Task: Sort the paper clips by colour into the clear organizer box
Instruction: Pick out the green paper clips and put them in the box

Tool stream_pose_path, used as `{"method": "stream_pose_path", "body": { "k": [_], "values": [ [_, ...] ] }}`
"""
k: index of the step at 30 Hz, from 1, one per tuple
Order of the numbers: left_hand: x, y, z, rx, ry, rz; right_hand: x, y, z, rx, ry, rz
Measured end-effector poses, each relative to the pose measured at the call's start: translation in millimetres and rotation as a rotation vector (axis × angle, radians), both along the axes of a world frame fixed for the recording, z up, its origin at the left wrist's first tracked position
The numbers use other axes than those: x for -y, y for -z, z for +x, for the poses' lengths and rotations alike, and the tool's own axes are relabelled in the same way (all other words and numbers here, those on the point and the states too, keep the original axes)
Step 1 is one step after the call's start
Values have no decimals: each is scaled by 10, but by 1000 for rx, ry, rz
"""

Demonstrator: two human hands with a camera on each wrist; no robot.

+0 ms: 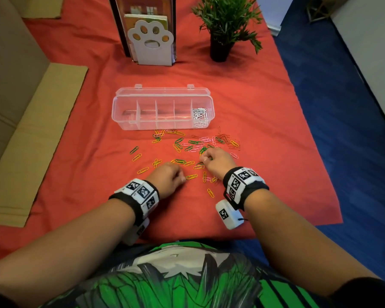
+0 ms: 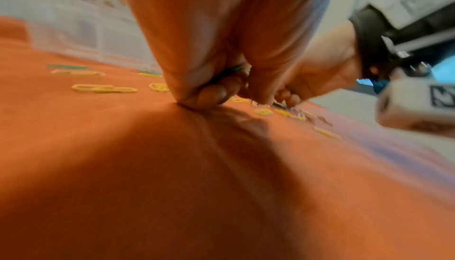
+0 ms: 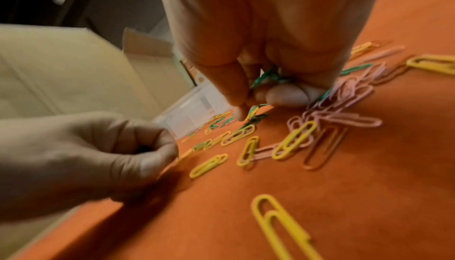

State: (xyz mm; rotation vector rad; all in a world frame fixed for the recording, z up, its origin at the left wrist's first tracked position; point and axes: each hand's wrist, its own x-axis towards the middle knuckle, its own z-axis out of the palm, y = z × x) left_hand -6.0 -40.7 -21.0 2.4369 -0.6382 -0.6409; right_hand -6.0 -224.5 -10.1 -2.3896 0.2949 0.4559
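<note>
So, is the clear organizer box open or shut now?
Open. In the head view the lid of the clear organizer box is folded back behind it, so its compartments are uncovered; white paper clips fill the rightmost one.

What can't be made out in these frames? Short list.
- Left hand: left wrist view is blurred; green clips show in the curled fingers, count unclear.
- Right hand: fingers cover most of the green clips it holds; count hidden.
- Organizer box: four sections look bare in the head view, but the clear walls glare; only white clips are sure.
- Box in both wrist views: blurred.
</note>
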Motion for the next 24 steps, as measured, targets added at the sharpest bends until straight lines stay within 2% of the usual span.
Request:
{"method": "stream_pose_path", "body": {
  "k": [2, 4, 6, 9, 13, 14, 15, 17, 19, 21, 24],
  "values": [
    [-41, -15, 59, -153, -184, -130, -13, 15, 8, 4, 48, 61],
    [-83, -57, 95, -381, -433, -398, -10, 21, 9, 23, 108, 134],
    [-83, -140, 117, -563, -597, -653, 7, 3, 5, 35, 142, 201],
    [-59, -260, 176, -715, -659, -729, 3, -45, -2, 28, 86, 181],
    [-6, -329, 204, -885, -813, -737, -48, -73, -58, 8, -83, -14],
    [12, -313, 200, -870, -847, -707, -52, -58, -76, -6, -118, -42],
    [24, -276, 200, -787, -849, -639, -45, -43, -91, -25, -146, -58],
    [31, -197, 207, -482, -730, -418, -25, -22, -102, -62, -157, -50],
    [30, -178, 213, -229, -544, -214, 16, -35, -73, -76, -67, 18],
    [26, -164, 203, -92, -355, -37, 81, -63, -28, -24, 39, 43],
    [21, -140, 194, -7, -232, 72, 176, -81, 18, 37, 54, -40]
  ]
}}
